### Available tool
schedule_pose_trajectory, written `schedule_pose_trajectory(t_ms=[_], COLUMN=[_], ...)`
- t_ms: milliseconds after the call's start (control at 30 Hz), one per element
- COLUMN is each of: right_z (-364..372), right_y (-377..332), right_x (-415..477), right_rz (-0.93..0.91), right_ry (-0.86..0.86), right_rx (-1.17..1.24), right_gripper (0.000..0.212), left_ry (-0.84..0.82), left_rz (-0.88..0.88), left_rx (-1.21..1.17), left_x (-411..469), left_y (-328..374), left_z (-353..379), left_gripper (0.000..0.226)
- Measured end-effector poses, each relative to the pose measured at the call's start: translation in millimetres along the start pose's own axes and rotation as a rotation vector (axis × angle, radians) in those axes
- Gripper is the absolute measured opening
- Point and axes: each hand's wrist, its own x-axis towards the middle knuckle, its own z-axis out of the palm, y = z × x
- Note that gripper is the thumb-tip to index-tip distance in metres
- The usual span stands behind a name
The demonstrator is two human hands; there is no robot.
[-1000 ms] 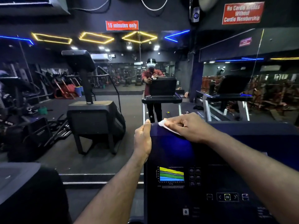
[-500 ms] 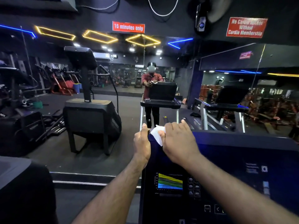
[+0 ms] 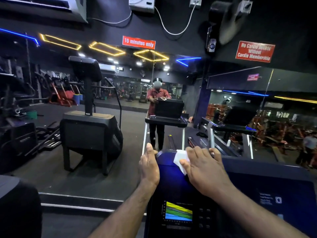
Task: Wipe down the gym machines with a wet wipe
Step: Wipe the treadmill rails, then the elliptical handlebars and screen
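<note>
Right hand (image 3: pixel 204 167) | flat atop wet wipe (image 3: pixel 180 158) | on console (image 3: pixel 167 163) top

Pretty dark gym: black wall (image 3: pixel 106 33), dark rubbery floor (image 3: pixel 51 170), big mirror (image 3: pixel 130 86) straight ahead. Yellow neon diamonds (image 3: pixel 107 48) and blue strips (image 3: pixel 187 60) glow up high. Two red signs, "15 minutes only" (image 3: pixel 139 42) and a cardio-membership one (image 3: pixel 255 51), with a wall fan (image 3: pixel 228 30) between them.
</note>
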Motion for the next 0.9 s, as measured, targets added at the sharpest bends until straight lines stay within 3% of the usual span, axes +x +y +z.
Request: schedule_pose_trajectory(t_ms=[267, 433, 633, 767, 900], right_z=[-4.9, -10.4, -11.8, -9.4, -9.8], right_y=[-64.8, -23.0, 45.9, 11.5, -27.8], right_x=[17.7, 7.1, -16.2, -7.2, -0.4], right_rz=[-0.083, -0.086, 0.104, 0.121, 0.091], right_ry=[-0.014, -0.048, -0.104, -0.094, -0.062], right_rx=[0.068, 0.054, -0.017, -0.043, 0.04], right_gripper=[0.054, 0.055, 0.053, 0.069, 0.061], left_ry=[0.026, -0.007, -0.048, -0.069, -0.068], left_rz=[-0.007, 0.042, 0.104, 0.068, 0.084], left_rx=[0.075, 0.127, 0.233, 0.212, 0.173], left_x=[-2.3, -9.1, -8.7, -7.1, -9.8], left_y=[6.2, 17.1, 16.2, 13.5, 15.9], left_z=[-0.7, -2.6, -5.1, -3.7, -4.8], left_gripper=[0.067, 0.049, 0.059, 0.082, 0.092])
